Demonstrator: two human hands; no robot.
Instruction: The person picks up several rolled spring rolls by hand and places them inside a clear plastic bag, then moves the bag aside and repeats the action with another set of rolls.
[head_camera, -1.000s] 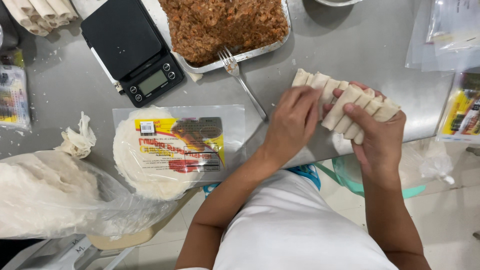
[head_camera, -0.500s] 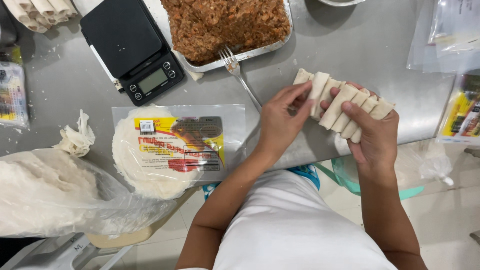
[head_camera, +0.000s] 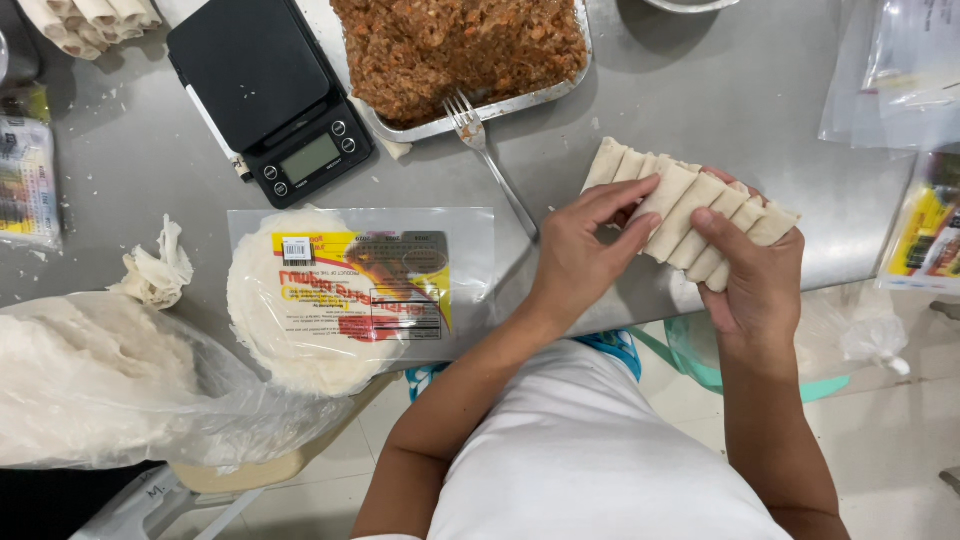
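Right then, the steel bench (head_camera: 720, 110) carried it all: a bag of loose wrappers (head_camera: 100, 380) at the near left edge, a flat pack of round wrappers (head_camera: 340, 295), a foil tray of minced filling (head_camera: 560, 85) with a fork (head_camera: 490, 160) leaning on its rim, and a black digital scale (head_camera: 275, 100). The row of spring rolls (head_camera: 690, 215) sat at the bench's near edge, cradled in the right hand (head_camera: 755, 275), fingers curled round its far end. The left hand (head_camera: 585, 255) pinched the middle rolls, fingers narrow. Risk, I judged: squeeze unevenly and the row could buckle, spilling rolls off the edge.
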